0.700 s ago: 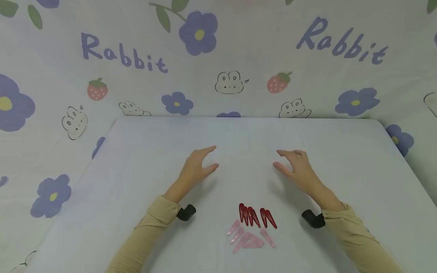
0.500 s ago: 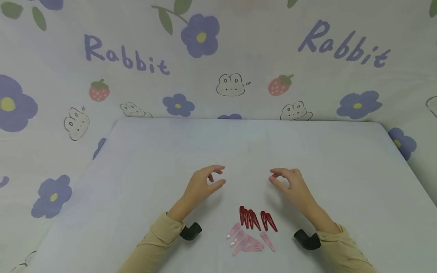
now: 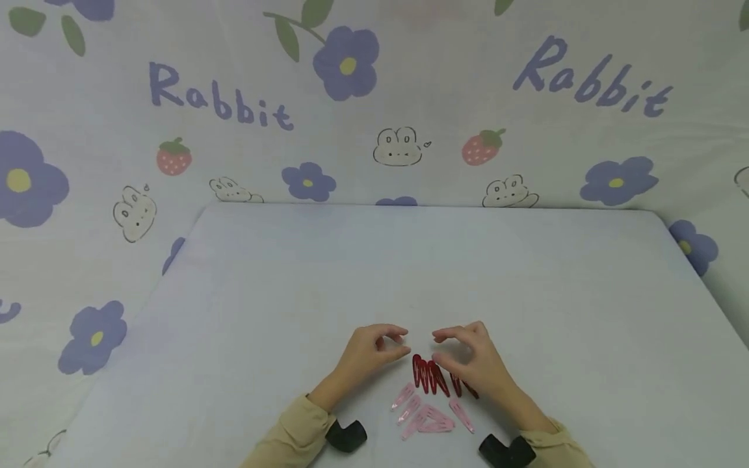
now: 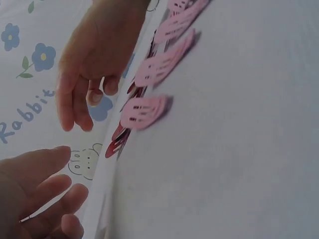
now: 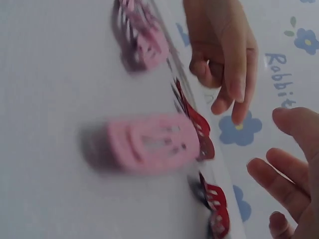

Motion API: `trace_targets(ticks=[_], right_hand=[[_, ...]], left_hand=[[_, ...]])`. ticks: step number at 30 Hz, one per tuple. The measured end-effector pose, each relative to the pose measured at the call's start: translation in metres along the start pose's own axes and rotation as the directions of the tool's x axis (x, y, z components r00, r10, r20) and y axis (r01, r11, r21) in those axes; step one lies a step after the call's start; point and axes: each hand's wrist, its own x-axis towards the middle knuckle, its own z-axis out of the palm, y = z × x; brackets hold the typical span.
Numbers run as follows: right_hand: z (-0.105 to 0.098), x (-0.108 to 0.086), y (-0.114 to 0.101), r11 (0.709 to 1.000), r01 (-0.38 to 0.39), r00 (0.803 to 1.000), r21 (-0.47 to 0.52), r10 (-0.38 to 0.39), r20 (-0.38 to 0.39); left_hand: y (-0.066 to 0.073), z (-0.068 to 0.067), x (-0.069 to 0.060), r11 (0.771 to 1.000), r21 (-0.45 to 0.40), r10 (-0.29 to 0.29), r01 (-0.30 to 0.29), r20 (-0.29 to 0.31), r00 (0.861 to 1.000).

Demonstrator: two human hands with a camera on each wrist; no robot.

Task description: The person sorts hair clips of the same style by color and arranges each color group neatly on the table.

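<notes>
Several dark red hair clips (image 3: 424, 376) lie in a row on the white table, in two groups. Just nearer the person are several pink hair clips (image 3: 409, 409), some overlapping. My left hand (image 3: 370, 356) hovers at the upper left of the red clips, fingers loosely bent, holding nothing. Over the right group of red clips is my right hand (image 3: 476, 361), partly hiding them, its thumb and fingers apart and empty. In the right wrist view, a pink clip (image 5: 154, 142) looms close and blurred beside red clips (image 5: 215, 206).
The white table (image 3: 292, 273) reaches back to a cloth backdrop (image 3: 445, 84) printed with flowers, strawberries, rabbits and lettering. Black devices are on both wrists, the left one (image 3: 346, 436) and the right one (image 3: 506, 451), near the front edge of the view.
Both hands have come nearer the person and closer to each other, from the middle of the table to the red clips. The clips have not visibly moved on the table.
</notes>
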Motion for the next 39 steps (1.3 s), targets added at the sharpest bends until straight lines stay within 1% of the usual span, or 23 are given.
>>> trace_targets(ticks=[3, 6, 8, 10, 13, 15, 17, 22, 25, 28, 29, 32, 35, 37, 39], right_hand=[[0.005, -0.003, 0.002, 1.0, -0.003, 1.0, 0.019, 0.003, -0.002], [0.012, -0.007, 0.014, 1.0, 0.019, 1.0, -0.009, -0.018, 0.007], [0.016, -0.01, 0.02, 0.998, 0.049, 0.999, -0.03, -0.048, 0.014], [0.019, -0.011, 0.023, 0.994, 0.097, 0.995, -0.054, -0.096, 0.03], [0.022, -0.011, 0.024, 0.986, 0.138, 0.989, -0.09, -0.132, 0.062], [0.024, -0.009, 0.023, 0.982, 0.143, 0.988, -0.122, -0.134, 0.08], [0.025, -0.009, 0.022, 0.98, 0.131, 0.989, -0.151, -0.117, 0.095], [0.026, -0.011, 0.023, 0.974, 0.104, 0.991, -0.2, -0.083, 0.109], [0.025, -0.012, 0.022, 0.977, 0.08, 0.992, -0.197, -0.058, 0.116], [0.026, -0.013, 0.021, 0.979, 0.069, 0.992, -0.19, -0.047, 0.118], [0.026, -0.013, 0.021, 0.98, 0.07, 0.992, -0.186, -0.049, 0.116], [0.026, -0.013, 0.021, 0.979, 0.08, 0.993, -0.189, -0.062, 0.101], [0.025, -0.013, 0.022, 0.976, 0.093, 0.993, -0.199, -0.078, 0.084], [0.025, -0.013, 0.023, 0.974, 0.098, 0.993, -0.205, -0.082, 0.083], [0.025, -0.011, 0.023, 0.973, 0.1, 0.993, -0.206, -0.084, 0.083]], left_hand=[[-0.003, 0.007, -0.002, 0.999, 0.034, 0.013, -0.013, -0.004, 1.0], [-0.004, 0.014, -0.005, 0.997, 0.073, 0.007, -0.007, -0.01, 1.0], [-0.005, 0.018, -0.008, 0.994, 0.105, 0.004, -0.004, 0.0, 1.0], [-0.006, 0.021, -0.01, 0.991, 0.137, -0.002, -0.001, 0.022, 1.0], [-0.008, 0.023, -0.01, 0.981, 0.194, 0.018, -0.024, 0.03, 0.999], [-0.008, 0.022, -0.01, 0.974, 0.224, 0.037, -0.042, 0.025, 0.999], [-0.007, 0.021, -0.009, 0.971, 0.234, 0.039, -0.042, 0.018, 0.999], [-0.006, 0.021, -0.01, 0.975, 0.224, -0.001, -0.004, 0.023, 1.0], [-0.006, 0.022, -0.012, 0.978, 0.206, -0.025, 0.02, 0.022, 0.999], [-0.006, 0.023, -0.014, 0.991, 0.126, -0.049, 0.05, -0.008, 0.999], [-0.005, 0.022, -0.014, 0.995, 0.083, -0.05, 0.051, -0.021, 0.999], [-0.005, 0.022, -0.013, 0.998, -0.038, -0.047, 0.045, -0.056, 0.997], [-0.006, 0.022, -0.011, 0.993, -0.112, -0.031, 0.023, -0.066, 0.997], [-0.007, 0.021, -0.01, 0.989, -0.144, -0.034, 0.022, -0.08, 0.996], [-0.007, 0.019, -0.009, 0.989, -0.15, -0.028, 0.013, -0.102, 0.994]])
